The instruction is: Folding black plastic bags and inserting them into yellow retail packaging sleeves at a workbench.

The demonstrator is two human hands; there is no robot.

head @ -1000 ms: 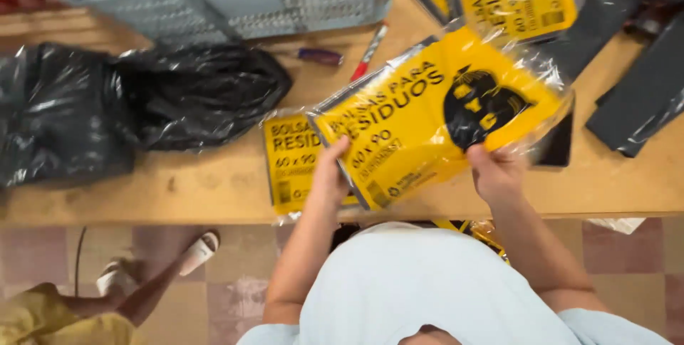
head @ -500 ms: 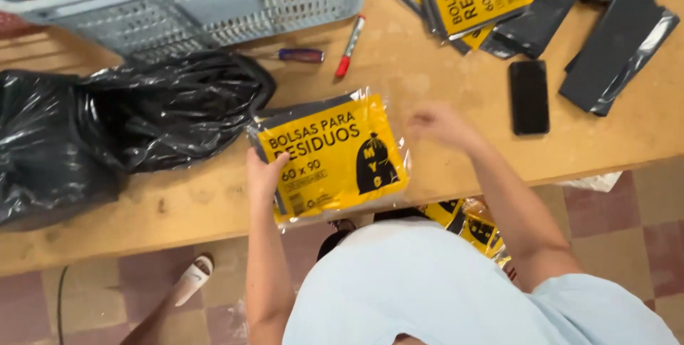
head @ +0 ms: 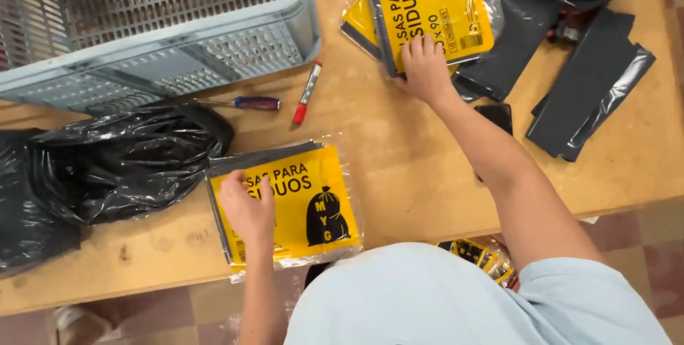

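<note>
My left hand lies flat, fingers together, pressing on a yellow packet of bin bags near the front edge of the wooden table. That packet is roughly square, tilted slightly, with its print reading left to right as I see it; my hand covers the start of the print. My right hand reaches to the far side of the table, fingers spread lightly and resting on the lower edge of a second yellow packet. This one lies with its long axis running away from me and its print turned sideways; its top is cut off by the frame, and another packet shows only as an edge beneath it.

Between my arms lie a red marker and a blue-handled screwdriver, both pointing roughly left to right. A dark phone is mostly hidden behind my right forearm. Right of it are flat folded black bags. To my left is a crumpled black bag, and behind it a grey plastic crate. More yellow packets peek out below the table edge, hard to make out.
</note>
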